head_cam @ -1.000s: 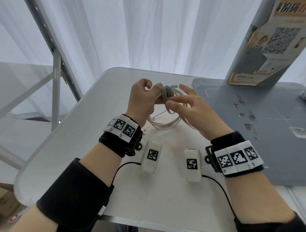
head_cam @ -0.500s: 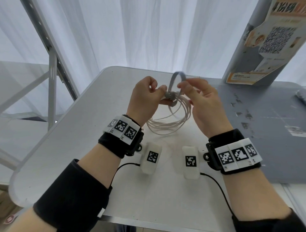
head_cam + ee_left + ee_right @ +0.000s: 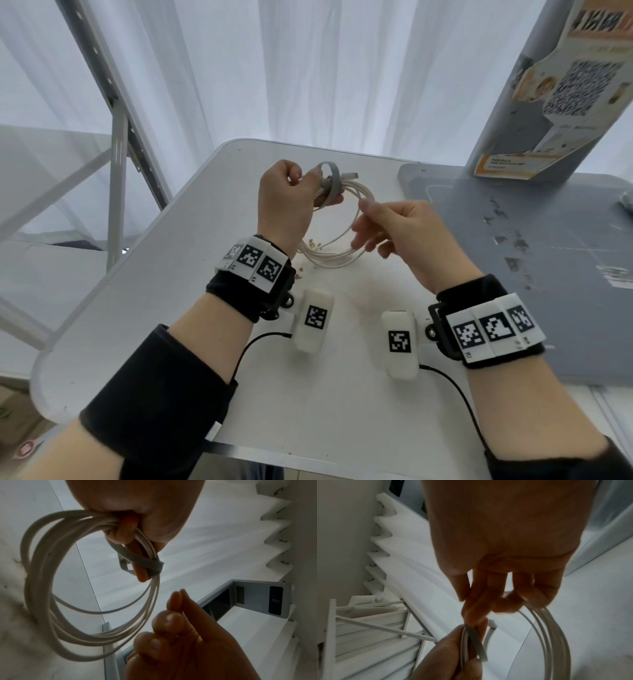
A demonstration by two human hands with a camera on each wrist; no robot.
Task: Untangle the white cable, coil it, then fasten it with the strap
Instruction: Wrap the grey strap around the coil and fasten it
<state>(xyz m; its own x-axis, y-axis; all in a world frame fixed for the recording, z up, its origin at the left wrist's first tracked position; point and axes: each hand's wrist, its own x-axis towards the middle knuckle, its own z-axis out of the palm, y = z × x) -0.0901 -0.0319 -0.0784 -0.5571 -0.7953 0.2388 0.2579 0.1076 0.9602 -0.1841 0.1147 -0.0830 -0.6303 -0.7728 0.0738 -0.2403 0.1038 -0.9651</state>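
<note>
My left hand (image 3: 291,195) holds the coiled white cable (image 3: 342,258) up above the white table (image 3: 171,308), its fingers (image 3: 128,531) curled round the gathered strands (image 3: 77,645). A grey strap (image 3: 335,178) is looped round the bundle at that grip; in the left wrist view the strap (image 3: 145,563) crosses over the strands and one fingertip. A cable plug (image 3: 350,175) sticks out to the right. My right hand (image 3: 394,226) hovers beside the coil's right side with loosely curled fingers (image 3: 176,597) that hold nothing. The strap (image 3: 477,639) and strands (image 3: 553,635) show below it.
A grey mat (image 3: 513,274) covers the table's right part, with a pillar bearing a poster (image 3: 565,85) standing on it. A metal frame (image 3: 120,171) rises at the left, white curtains hang behind. Small crumbs (image 3: 310,245) lie under the coil.
Half a second ago my right hand pinched the strap's end above the bundle. It has let go and dropped down to the right. The strap now stays looped at my left hand.
</note>
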